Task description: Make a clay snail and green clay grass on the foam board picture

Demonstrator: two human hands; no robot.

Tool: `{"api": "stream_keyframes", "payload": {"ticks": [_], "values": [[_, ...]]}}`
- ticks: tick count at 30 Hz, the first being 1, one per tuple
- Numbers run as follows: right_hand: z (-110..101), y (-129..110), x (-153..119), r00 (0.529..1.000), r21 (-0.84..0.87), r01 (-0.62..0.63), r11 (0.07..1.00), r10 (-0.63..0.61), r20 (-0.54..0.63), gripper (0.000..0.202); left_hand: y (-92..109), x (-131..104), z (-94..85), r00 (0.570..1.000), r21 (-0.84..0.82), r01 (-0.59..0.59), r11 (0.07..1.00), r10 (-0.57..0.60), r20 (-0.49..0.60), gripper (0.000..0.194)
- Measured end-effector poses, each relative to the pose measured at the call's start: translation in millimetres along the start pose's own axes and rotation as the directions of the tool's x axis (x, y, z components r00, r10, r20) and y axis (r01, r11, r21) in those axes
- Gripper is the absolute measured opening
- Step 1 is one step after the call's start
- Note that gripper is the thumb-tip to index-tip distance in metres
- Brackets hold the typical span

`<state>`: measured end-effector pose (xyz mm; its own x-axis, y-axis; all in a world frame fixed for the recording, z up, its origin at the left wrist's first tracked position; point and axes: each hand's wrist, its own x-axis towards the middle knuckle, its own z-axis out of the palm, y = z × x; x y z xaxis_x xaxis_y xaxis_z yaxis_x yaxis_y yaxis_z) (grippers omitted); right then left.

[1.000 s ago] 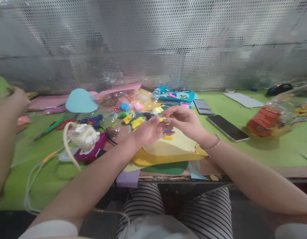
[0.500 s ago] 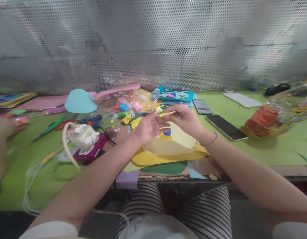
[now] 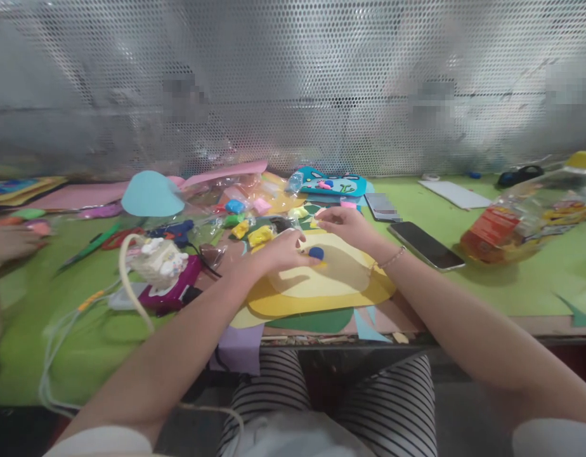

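Note:
My left hand (image 3: 284, 251) hovers low over the cream and yellow paper cutout (image 3: 335, 279), palm down. Its fingers are apart, and its lower fingertips reach close to a dark blue ball of clay (image 3: 316, 253); whether they touch it I cannot tell. To the upper right, my right hand (image 3: 344, 225) is closed in a pinch, with a small yellow piece of clay (image 3: 314, 223) at its fingertips. Several wrapped lumps of clay lie beyond my left hand, among them a yellow lump (image 3: 260, 236) and a blue lump (image 3: 234, 206).
At right lie a black phone (image 3: 427, 244) and a tilted bottle (image 3: 507, 222). To the left stand a purple box with cables (image 3: 179, 289) and green-handled scissors (image 3: 91, 247). Another person's hand (image 3: 14, 244) rests at far left. A decorated blue cutout (image 3: 335, 182) lies behind.
My hands, together around a small yellow piece before, have drawn apart. The left has turned palm down and lowered toward the blue ball; the right stays pinched, slightly lower.

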<state>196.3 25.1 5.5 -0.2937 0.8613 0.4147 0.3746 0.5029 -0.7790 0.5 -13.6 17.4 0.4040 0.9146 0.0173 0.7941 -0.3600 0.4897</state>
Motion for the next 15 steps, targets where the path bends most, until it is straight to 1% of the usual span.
{"api": "stream_keyframes", "payload": {"ticks": [1, 3, 5, 7, 11, 15], "values": [[0.2, 1.0, 0.0, 1.000, -0.004, -0.018, 1.000, 0.018, 0.016, 0.021, 1.3, -1.7, 0.4, 0.999, 0.006, -0.003, 1.000, 0.003, 0.049, 0.064], [1.0, 0.8, -0.5, 0.997, -0.004, -0.042, 0.999, 0.043, 0.057, 0.020, 1.9, -4.1, 1.7, 0.996, 0.036, 0.002, 0.999, -0.005, 0.086, 0.069], [2.2, -0.9, -1.5, 0.993, -0.008, -0.057, 0.998, 0.058, 0.099, 0.018, 1.0, -5.4, 3.7, 0.997, 0.065, 0.011, 0.998, -0.016, 0.077, 0.068], [3.5, -2.6, -2.7, 0.991, -0.019, -0.061, 0.998, 0.063, 0.118, 0.016, -0.1, -6.0, 6.0, 0.997, 0.063, 0.000, 0.998, -0.005, 0.071, 0.066], [6.2, -3.1, -4.5, 0.989, 0.007, -0.045, 0.999, 0.043, 0.140, 0.016, 0.8, -6.2, 9.2, 0.999, 0.031, -0.020, 0.999, 0.019, 0.031, 0.064], [7.2, -1.6, -4.6, 0.983, 0.030, -0.082, 0.996, 0.076, 0.170, 0.015, 1.0, -4.3, 10.9, 0.999, -0.030, -0.013, 0.999, 0.014, 0.034, 0.056]]}}
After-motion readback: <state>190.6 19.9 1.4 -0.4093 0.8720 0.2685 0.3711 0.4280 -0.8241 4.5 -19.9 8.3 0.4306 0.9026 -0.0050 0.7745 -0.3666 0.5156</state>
